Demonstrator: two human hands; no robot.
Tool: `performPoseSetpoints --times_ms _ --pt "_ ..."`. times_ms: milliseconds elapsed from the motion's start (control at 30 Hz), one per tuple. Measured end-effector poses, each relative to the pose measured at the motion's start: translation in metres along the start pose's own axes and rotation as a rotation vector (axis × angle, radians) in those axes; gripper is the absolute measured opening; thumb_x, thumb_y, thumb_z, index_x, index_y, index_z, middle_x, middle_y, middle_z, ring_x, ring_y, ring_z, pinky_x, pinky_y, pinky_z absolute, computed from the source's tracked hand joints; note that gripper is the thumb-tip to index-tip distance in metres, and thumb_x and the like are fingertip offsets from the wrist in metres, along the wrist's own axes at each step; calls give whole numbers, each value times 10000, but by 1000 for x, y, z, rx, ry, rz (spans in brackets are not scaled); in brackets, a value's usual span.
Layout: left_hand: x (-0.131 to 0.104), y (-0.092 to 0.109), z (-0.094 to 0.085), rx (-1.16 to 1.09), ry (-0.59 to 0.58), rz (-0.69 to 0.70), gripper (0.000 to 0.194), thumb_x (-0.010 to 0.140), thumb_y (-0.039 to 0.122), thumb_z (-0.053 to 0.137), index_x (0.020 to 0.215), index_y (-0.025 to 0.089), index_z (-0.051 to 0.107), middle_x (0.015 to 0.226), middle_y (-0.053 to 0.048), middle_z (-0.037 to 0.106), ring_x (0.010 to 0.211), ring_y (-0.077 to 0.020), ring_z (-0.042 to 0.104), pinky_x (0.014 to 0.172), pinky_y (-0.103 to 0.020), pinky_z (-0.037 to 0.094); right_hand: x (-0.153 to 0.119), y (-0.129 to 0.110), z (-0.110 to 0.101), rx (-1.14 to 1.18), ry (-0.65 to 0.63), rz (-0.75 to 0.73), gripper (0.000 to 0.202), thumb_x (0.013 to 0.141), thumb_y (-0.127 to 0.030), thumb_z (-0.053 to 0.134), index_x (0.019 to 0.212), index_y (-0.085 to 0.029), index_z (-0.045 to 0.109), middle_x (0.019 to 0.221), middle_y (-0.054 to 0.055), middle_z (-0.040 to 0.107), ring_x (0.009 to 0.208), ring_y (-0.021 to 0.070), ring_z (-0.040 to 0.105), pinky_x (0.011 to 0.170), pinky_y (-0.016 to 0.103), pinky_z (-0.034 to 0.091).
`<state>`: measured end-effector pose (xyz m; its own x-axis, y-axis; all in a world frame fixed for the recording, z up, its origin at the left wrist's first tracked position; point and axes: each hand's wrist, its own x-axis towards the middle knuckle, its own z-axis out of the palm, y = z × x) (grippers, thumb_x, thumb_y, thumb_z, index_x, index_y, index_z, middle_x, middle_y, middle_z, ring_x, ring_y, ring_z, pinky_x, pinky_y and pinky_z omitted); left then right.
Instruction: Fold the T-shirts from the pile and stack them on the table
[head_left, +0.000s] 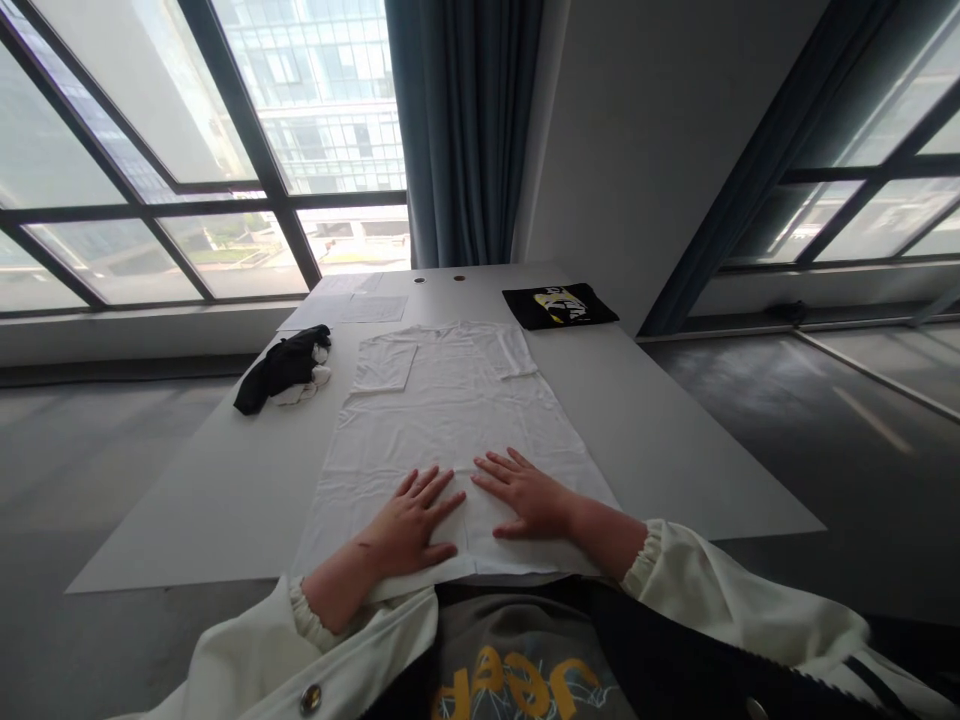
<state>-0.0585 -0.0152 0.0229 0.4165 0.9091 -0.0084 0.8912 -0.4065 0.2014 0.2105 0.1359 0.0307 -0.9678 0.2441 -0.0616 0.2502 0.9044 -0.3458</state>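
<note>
A white T-shirt (457, 420) lies spread on the white table, its collar at the far end and its hem toward my body. Both sleeves are folded inward over the shirt's front, and light creases run across the cloth. My left hand (412, 525) rests flat on the lower part of the shirt, fingers spread. Beside it my right hand (529, 497) also lies flat on the cloth with its fingers apart. A small gap separates the two hands, and neither grips anything.
On the table (675, 450), a crumpled black and white garment (281, 370) lies at the left. A folded black garment with a yellow and white print (560, 305) is at the far right. Sheets of paper (367, 308) lie at the far left, before a blue curtain (465, 130).
</note>
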Motion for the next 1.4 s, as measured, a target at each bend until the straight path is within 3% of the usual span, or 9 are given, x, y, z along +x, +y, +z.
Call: performPoseSetpoints --times_ms 433,733,833,933,1033,1167,1233,1300,1400 --pt "-62 -21 -6 73 5 25 825 926 556 698 1659 405 351 1772 -55 232 1609 -370 264 1300 -602 217 -49 13 0 52 -37 -86 1060 776 -674 796 1660 -253 392 1748 158 240 1615 396 219 1302 628 28" --pt "-121 -53 -15 116 -38 -84 637 1004 448 599 1617 444 424 1745 0 301 1606 -302 298 1310 -527 249 -91 32 -12 110 -11 -17 953 806 -738 755 1613 -310 483 1746 97 282 1613 369 245 1323 575 128" --pt "-135 -67 -31 9 -95 -169 698 946 461 655 1610 439 441 1734 -3 330 1591 -306 332 1289 -500 307 -94 45 -18 159 -3 11 793 919 -730 630 1568 -282 555 1719 100 356 1595 338 305 1317 540 209" --pt "-120 -74 -52 -158 -105 -239 614 969 488 586 1571 379 527 1671 -22 459 1505 -271 479 1221 -397 424 -74 55 -27 145 90 95 642 1024 -645 499 1512 -244 617 1704 110 385 1581 303 339 1303 488 278" --pt "-70 -70 -59 -108 31 -301 545 1011 504 493 1499 287 600 1625 -65 514 1419 -264 558 1202 -408 441 -27 54 -33 20 168 194 694 1009 -604 543 1569 -195 544 1748 136 275 1627 343 203 1322 517 213" --pt "11 -55 -36 54 141 -411 586 1011 421 505 1552 195 526 1639 -138 485 1495 -298 472 1232 -462 391 45 31 -28 -71 118 293 820 993 -606 572 1659 -164 389 1767 173 181 1639 388 105 1316 565 165" --pt "36 -51 -20 91 165 -546 600 1028 383 467 1585 162 482 1665 -170 442 1539 -320 411 1262 -498 332 65 21 -21 -64 92 317 792 1019 -620 514 1677 -210 351 1774 153 165 1640 380 104 1303 594 167" --pt "42 -52 -7 75 165 -654 623 1051 424 419 1616 163 444 1705 -174 371 1585 -336 329 1286 -532 266 67 20 -13 -61 80 327 741 1043 -626 451 1678 -258 349 1776 128 175 1640 364 120 1301 604 141" --pt "23 -61 0 46 149 -744 648 1057 523 389 1641 244 420 1750 -123 284 1618 -341 247 1300 -552 204 48 34 -6 -85 85 365 686 1068 -603 383 1672 -280 362 1774 112 189 1639 344 143 1307 585 103"
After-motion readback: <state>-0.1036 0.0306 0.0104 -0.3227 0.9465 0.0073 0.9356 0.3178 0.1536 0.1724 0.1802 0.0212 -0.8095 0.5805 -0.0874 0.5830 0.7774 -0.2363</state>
